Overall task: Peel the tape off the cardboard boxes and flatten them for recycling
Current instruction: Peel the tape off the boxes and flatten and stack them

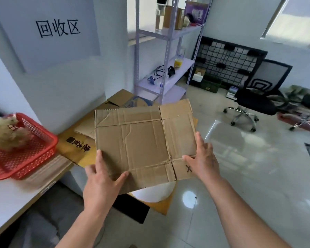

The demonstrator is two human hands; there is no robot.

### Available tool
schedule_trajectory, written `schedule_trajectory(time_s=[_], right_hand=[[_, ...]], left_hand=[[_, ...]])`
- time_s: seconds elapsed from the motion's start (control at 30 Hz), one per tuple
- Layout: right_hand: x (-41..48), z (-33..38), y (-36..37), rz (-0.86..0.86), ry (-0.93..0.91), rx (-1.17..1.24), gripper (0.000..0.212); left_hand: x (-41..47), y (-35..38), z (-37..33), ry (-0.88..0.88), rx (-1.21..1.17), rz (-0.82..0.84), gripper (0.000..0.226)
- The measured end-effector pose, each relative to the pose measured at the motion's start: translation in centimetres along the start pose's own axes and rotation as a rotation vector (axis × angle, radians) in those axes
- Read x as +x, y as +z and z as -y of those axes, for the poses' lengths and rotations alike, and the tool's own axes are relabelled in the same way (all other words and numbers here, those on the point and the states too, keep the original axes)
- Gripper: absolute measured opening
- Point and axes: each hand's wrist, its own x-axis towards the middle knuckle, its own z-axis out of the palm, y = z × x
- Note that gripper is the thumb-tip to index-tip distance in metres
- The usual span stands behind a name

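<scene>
Over floor (240,176), flattened box (143,140) between hands (104,178) (202,158)

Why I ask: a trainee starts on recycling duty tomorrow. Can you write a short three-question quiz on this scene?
1. True or false: the left hand and the right hand both hold the flattened cardboard box.
2. What colour is the basket on the table at the left? A blue, B red, C green.
3. Fill in: the black mark on the box's flap beside the right thumb is an ___.
Key: 1 true; 2 B; 3 X.
</scene>
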Motion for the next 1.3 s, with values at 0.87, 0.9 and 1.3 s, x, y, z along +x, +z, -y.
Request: schedule_trajectory(time_s=[0.87, 0.9, 1.3], right_hand=[[36.3, 13.3, 6.8, 0.48, -0.737, -0.061, 0.092], [36.7, 13.4, 7.0, 0.506, -0.755, -0.072, 0.092], [39.1, 10.3, 10.2, 0.672, -0.794, -0.29, 0.09]], left_hand=[[15.7, 8.8, -11.6, -0.656, 0.149, -0.309, 0.1], [15.7, 9.3, -11.9, -0.69, 0.148, -0.309, 0.1], [15.5, 14.3, -11.0, -0.888, 0.216, -0.143, 0.099]])
